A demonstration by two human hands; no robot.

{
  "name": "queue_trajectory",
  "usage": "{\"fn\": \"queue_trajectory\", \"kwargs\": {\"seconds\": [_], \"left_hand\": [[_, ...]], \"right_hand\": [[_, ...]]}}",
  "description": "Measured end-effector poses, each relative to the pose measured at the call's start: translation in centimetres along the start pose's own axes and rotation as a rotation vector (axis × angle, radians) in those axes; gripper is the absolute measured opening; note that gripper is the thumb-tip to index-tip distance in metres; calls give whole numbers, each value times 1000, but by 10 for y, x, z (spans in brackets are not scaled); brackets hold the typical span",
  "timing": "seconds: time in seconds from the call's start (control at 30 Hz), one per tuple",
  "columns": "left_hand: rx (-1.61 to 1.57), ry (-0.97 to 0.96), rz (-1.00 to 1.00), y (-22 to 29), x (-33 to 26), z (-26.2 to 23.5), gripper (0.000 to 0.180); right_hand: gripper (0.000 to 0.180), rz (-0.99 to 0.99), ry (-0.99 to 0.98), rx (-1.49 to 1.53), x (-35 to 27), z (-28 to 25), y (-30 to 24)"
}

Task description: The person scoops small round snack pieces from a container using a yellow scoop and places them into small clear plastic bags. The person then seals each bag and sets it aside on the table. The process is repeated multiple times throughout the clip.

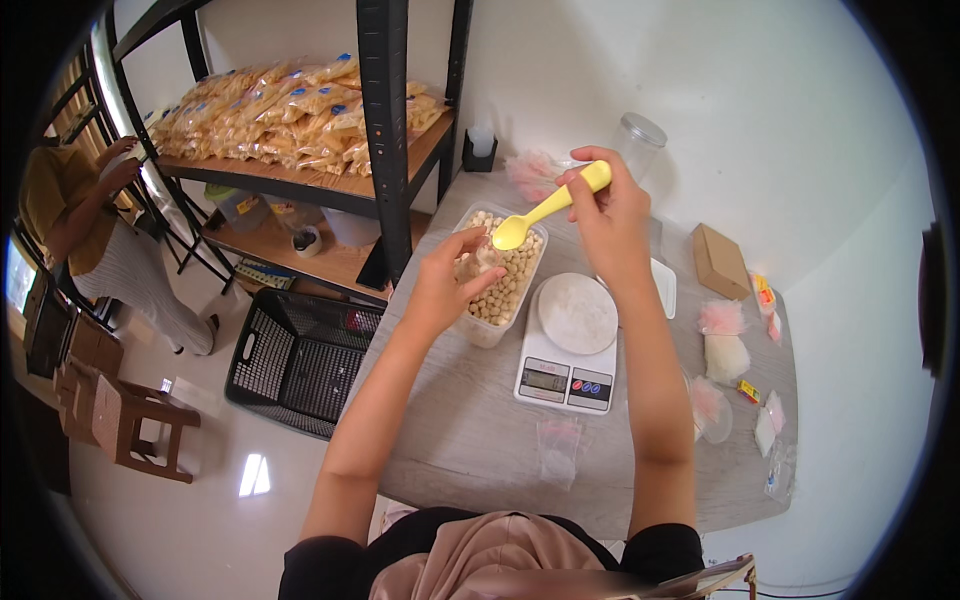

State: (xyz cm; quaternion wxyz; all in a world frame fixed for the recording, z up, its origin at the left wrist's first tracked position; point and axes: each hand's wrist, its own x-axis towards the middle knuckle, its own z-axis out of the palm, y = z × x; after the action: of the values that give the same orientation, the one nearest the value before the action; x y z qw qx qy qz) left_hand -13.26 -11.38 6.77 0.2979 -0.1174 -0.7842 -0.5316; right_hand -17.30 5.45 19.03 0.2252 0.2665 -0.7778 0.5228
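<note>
My right hand [612,205] grips a yellow plastic spoon [548,208] by its handle, the bowl tipped down toward my left hand. My left hand [446,281] is closed on a small clear plastic bag [484,258], its opening close to the spoon's bowl. Both are above a clear plastic container [487,334] of small round beige pieces [509,290]. Whether the spoon carries anything is hard to make out. Just right of the container is a white kitchen scale [566,352] with a round platform, nothing lying on it.
Small clear bags [560,450] lie before the scale. A brown box [720,262], pink-tied bags [724,345] and a lidded jar [640,140] stand rightward and behind. Left are a shelf of snack bags [290,115], a black crate [300,350], a stool [145,430] and another person [120,240].
</note>
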Motion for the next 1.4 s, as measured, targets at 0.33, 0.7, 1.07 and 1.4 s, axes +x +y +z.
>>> {"fn": "queue_trajectory", "kwargs": {"seconds": [0.33,0.7,1.07,1.4], "left_hand": [[-115,58,-50,-18,-9,-16,31],[-79,-196,-213,-11,-11,-29,42],[-262,-156,-167,-12,-8,-20,40],[-216,-231,-222,-8,-8,-20,42]], "right_hand": [[9,84,-107,-34,-61,10,28],[11,374,-62,359,-98,28,83],[16,618,210,664,-125,35,95],[17,537,308,687,-101,8,94]]}}
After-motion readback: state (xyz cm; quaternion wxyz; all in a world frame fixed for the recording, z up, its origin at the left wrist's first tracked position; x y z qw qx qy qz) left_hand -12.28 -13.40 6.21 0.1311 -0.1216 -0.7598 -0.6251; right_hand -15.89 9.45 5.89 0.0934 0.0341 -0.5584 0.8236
